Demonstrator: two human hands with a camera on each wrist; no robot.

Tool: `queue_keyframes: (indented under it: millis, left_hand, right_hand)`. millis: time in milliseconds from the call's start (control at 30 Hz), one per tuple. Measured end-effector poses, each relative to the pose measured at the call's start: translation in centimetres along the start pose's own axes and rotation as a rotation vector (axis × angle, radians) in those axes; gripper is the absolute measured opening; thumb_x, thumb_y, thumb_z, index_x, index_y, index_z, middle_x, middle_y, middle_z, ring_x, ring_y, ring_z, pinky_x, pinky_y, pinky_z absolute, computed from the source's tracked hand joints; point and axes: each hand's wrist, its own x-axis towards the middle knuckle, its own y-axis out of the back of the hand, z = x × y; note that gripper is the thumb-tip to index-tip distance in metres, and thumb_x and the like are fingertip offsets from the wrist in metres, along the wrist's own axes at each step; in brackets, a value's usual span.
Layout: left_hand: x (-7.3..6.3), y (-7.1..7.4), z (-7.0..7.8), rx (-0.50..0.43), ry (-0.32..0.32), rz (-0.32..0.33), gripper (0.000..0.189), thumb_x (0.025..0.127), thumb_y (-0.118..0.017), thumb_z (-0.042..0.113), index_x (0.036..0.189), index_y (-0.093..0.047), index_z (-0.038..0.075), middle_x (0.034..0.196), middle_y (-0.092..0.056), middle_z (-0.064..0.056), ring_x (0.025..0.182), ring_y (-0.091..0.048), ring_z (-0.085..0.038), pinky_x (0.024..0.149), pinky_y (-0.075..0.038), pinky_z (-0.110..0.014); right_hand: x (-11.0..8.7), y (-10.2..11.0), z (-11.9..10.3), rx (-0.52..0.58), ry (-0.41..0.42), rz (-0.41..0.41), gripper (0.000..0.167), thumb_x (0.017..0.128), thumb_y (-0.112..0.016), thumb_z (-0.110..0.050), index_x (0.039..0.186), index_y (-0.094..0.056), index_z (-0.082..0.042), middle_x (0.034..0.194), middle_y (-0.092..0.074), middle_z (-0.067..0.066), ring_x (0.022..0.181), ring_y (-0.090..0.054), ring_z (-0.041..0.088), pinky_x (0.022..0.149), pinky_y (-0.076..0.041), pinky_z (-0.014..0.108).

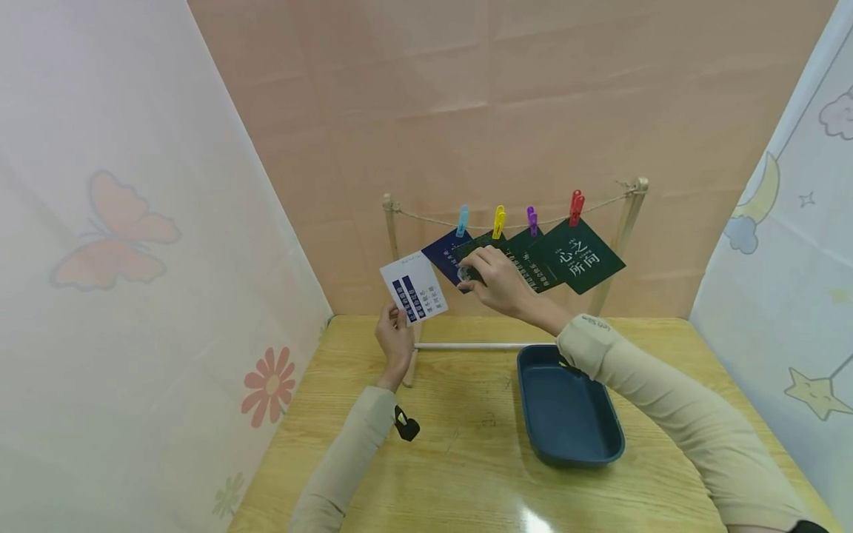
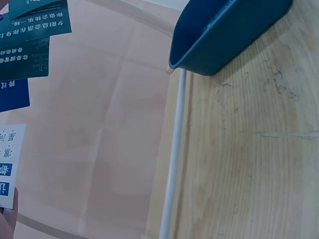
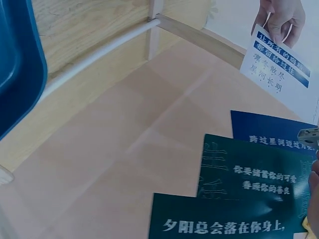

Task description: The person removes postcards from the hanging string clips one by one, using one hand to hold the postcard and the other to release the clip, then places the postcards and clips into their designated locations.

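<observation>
My left hand (image 1: 395, 337) pinches the lower corner of a white card (image 1: 416, 285) with blue bands and printed characters, held tilted beside the left end of the string. Between the fingertips of my right hand (image 1: 498, 283) is a small grey clip (image 3: 309, 135), mostly hidden by the fingers. That hand is in front of the hanging cards. A dark blue card (image 1: 440, 250) hangs from a light blue clothespin (image 1: 463, 220). Dark green cards (image 1: 580, 255) hang overlapping to its right, from a yellow clothespin (image 1: 498, 222), a purple clothespin (image 1: 532, 220) and a red clothespin (image 1: 576, 207).
The string (image 1: 426, 219) runs between two wooden posts (image 1: 629, 229), joined low by a white rod (image 1: 473, 346). A dark blue tray (image 1: 569, 414) stands on the wooden table (image 1: 460, 451) under my right forearm. Pink cloth (image 1: 413, 133) hangs behind.
</observation>
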Motion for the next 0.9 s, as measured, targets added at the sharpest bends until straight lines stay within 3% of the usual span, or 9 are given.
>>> queue_keyframes:
  millis: [467, 633, 900]
  left_hand:
    - [-1.0, 0.6, -0.8, 0.031, -0.002, -0.023, 0.011, 0.096, -0.059, -0.005, 0.105, -0.064, -0.008, 0.095, -0.068, -0.022, 0.086, -0.068, -0.036, 0.077, -0.058, -0.046]
    - [-1.6, 0.7, -1.1, 0.033, -0.009, -0.046, 0.011, 0.097, -0.058, -0.005, 0.106, -0.064, -0.008, 0.095, -0.069, -0.022, 0.084, -0.068, -0.035, 0.071, -0.059, -0.043]
    - [-2.6, 0.7, -1.5, 0.024, 0.035, -0.066, 0.013, 0.096, -0.058, -0.006, 0.108, -0.063, -0.010, 0.094, -0.067, -0.022, 0.085, -0.067, -0.035, 0.067, -0.059, -0.033]
  right_hand:
    - [-2.2, -0.4, 0.5, -0.007, 0.005, -0.004, 0.035, 0.077, -0.086, -0.009, 0.103, -0.068, 0.004, 0.097, -0.064, 0.014, 0.084, -0.054, 0.027, 0.071, -0.048, 0.038]
    - [-3.0, -0.7, 0.4, -0.017, 0.008, 0.007, 0.031, 0.077, -0.085, -0.005, 0.101, -0.068, 0.004, 0.097, -0.065, 0.014, 0.085, -0.056, 0.028, 0.072, -0.049, 0.039]
    - [-4.6, -1.1, 0.8, 0.000, -0.015, -0.005, 0.028, 0.079, -0.083, -0.003, 0.101, -0.067, 0.002, 0.098, -0.065, 0.013, 0.088, -0.057, 0.029, 0.076, -0.050, 0.040]
